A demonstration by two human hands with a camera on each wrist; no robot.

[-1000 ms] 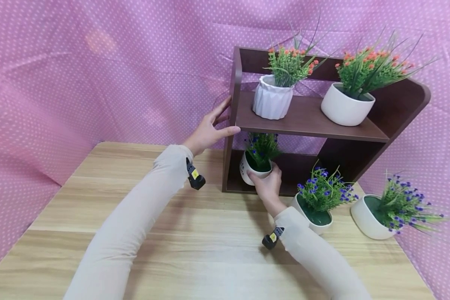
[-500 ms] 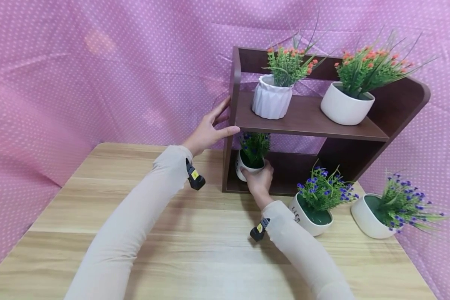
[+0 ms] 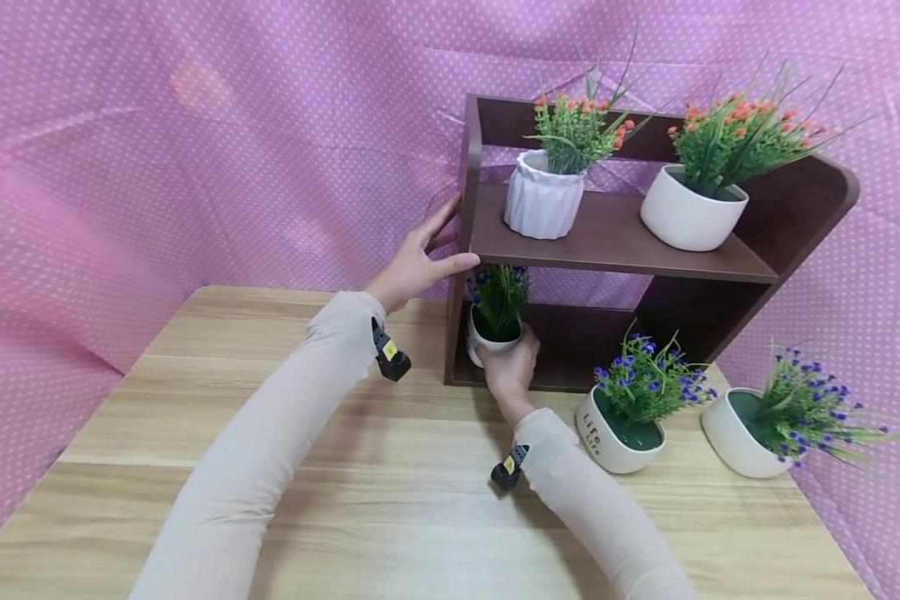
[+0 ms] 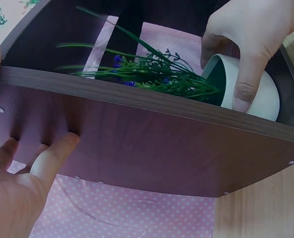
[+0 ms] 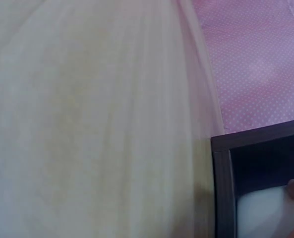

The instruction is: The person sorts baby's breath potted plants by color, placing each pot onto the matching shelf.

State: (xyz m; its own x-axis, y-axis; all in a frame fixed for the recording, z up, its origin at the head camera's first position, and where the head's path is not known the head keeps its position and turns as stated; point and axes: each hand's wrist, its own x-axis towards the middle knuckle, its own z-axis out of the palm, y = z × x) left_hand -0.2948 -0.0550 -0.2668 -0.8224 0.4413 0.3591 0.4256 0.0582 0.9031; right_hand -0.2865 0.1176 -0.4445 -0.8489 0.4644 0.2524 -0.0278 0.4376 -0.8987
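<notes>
On the lower level of a dark brown shelf, at its left end, stands a white pot with a green plant and small blue flowers. My right hand grips this pot, thumb on one side and fingers round the other, as the left wrist view also shows with the white pot beside the side panel. My left hand rests with straight fingers against the outside of the shelf's left panel, its thumb at the front edge. In the right wrist view only fingertips show at the pot.
Two pots with orange flowers, a ribbed white one and a smooth white one, stand on the upper level. On the wooden table, right of my right arm, are a "Life" pot and another white pot, both blue-flowered.
My right hand has moved the pot leftward along the lower level, close to the left panel. The "Life" lettering on the table pot has come into view. My left hand has stayed put.
</notes>
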